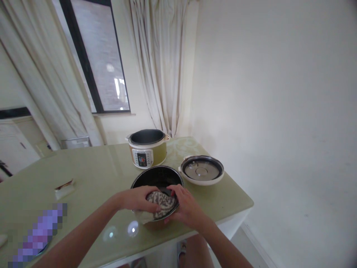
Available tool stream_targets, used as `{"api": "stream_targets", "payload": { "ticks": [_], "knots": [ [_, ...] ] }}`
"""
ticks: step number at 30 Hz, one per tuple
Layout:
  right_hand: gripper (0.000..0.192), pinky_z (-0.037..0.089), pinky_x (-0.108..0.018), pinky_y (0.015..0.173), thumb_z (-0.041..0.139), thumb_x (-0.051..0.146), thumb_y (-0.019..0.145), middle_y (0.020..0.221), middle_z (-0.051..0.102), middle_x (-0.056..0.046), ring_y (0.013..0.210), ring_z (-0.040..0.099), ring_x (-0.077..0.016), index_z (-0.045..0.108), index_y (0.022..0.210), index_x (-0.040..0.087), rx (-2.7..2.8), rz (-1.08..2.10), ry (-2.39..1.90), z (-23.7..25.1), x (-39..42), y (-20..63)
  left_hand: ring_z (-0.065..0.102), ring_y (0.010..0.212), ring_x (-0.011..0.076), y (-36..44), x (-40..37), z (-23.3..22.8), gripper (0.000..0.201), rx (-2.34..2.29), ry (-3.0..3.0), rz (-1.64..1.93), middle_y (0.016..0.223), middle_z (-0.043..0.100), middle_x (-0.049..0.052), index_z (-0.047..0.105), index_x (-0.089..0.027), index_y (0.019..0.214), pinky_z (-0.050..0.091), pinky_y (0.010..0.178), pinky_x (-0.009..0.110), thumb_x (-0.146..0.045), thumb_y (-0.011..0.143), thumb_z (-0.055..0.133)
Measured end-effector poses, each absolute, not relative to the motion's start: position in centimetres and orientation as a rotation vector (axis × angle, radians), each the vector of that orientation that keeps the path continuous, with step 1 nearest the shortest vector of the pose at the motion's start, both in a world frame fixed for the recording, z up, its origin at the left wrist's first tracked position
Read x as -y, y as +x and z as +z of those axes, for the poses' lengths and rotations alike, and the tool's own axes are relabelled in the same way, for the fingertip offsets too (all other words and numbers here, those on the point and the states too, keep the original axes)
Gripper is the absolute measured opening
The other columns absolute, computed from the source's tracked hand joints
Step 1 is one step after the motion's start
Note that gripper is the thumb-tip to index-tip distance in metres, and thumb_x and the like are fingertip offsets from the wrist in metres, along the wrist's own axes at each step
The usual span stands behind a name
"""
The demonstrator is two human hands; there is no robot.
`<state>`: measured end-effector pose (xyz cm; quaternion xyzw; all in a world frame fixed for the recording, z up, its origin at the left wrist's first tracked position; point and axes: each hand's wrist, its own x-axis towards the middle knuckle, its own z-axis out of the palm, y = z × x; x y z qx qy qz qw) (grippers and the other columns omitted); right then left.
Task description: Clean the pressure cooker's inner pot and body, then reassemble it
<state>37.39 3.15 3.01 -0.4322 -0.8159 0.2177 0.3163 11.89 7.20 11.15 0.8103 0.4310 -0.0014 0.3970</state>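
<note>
Both hands are down at the near edge of the counter (92, 175), working at the dark inner pot (157, 178), which sits at the centre of the view, just in front of the cooker body. The left hand (138, 199) comes in from 8 o'clock and presses on a patterned cloth (161, 203) bunched at the pot's near rim; its fingers curl closed over the fabric. The right hand (186, 206) arrives from 5 o'clock, thumb on the cloth and fingers wrapped round the pot's outer wall at about 4 o'clock on the rim, gripping both together.

The cloth looks soft and limp, folding wherever it is pushed, so it should bunch easily and is best held in a full handful. The pot looks like thin, stiff metal with a smooth dark lining: probably light, possibly slippery on the glossy counter, and safest taken by the rim with one hand steadying the wall.

Behind the pot, at 12 o'clock, stands the green cooker body (147, 148), open and empty-looking. At 2 o'clock from the pot, the lid (202, 170) lies upside down, apart from it. Far out at 9 o'clock sits a small folded packet (64, 188). Curtains (161, 63) hang behind.
</note>
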Motion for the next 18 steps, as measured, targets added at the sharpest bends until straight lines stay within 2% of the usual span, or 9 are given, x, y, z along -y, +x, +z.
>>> {"api": "stream_targets", "payload": {
  "ticks": [3,6,10,12,15,18],
  "knots": [
    [0.093,0.048,-0.04,0.106,0.099,0.051,0.061,0.13,0.065,-0.009,0.121,0.063,-0.0287,0.058,0.14,0.025,2.189,0.63,-1.071,3.4,-3.7,37.8,0.064,0.123,0.0302,10.4,-6.5,12.2,0.087,-1.111,2.071,-0.003,0.135,0.07,0.005,0.064,-0.025,0.139,0.049,0.108,0.034,-0.06,0.063,0.087],
    [0.091,0.046,-0.039,0.108,0.101,0.049,0.061,0.133,0.066,-0.009,0.124,0.062,-0.0284,0.06,0.138,0.024,2.23,0.647,-1.018,3.7,-4.5,37.9,0.063,0.118,0.031,9.9,-5.9,12.9,0.081,-1.182,2.181,-0.055,0.125,0.068,0.005,0.071,-0.024,0.127,0.048,0.108,0.037,-0.059,0.057,0.09],
    [0.084,0.047,-0.04,0.103,0.103,0.044,0.058,0.122,0.07,-0.009,0.114,0.064,-0.0285,0.066,0.13,0.021,2.234,0.636,-0.983,4.0,-5.4,37.6,0.063,0.108,0.0277,10.3,-5.2,12.5,0.058,-1.271,2.267,0.06,0.114,0.063,0.006,0.072,-0.021,0.114,0.05,0.1,0.037,-0.063,0.074,0.076],
    [0.082,0.047,-0.041,0.104,0.103,0.042,0.057,0.119,0.07,-0.009,0.114,0.064,-0.0294,0.067,0.127,0.02,2.245,0.626,-0.972,4.1,-5.4,37.4,0.063,0.108,0.0273,10.6,-5.1,12.0,0.053,-1.264,2.291,0.157,0.113,0.063,0.007,0.071,-0.02,0.11,0.049,0.1,0.037,-0.063,0.079,0.072],
    [0.087,0.043,-0.044,0.111,0.102,0.038,0.062,0.131,0.067,-0.011,0.126,0.059,-0.0312,0.062,0.137,0.021,2.261,0.616,-0.935,4.6,-4.9,37.1,0.063,0.107,0.0271,10.8,-5.3,11.1,0.051,-1.266,2.264,0.315,0.114,0.068,0.007,0.068,-0.019,0.111,0.048,0.099,0.038,-0.063,0.086,0.067],
    [0.105,0.039,-0.047,0.118,0.101,0.037,0.062,0.146,0.061,-0.013,0.135,0.054,-0.0338,0.05,0.152,0.023,2.256,0.659,-0.927,5.3,-4.3,36.9,0.066,0.103,0.0264,11.3,-5.7,10.6,0.05,-1.267,2.162,0.483,0.11,0.073,0.005,0.067,-0.02,0.111,0.05,0.096,0.038,-0.066,0.092,0.06]
  ]
}}
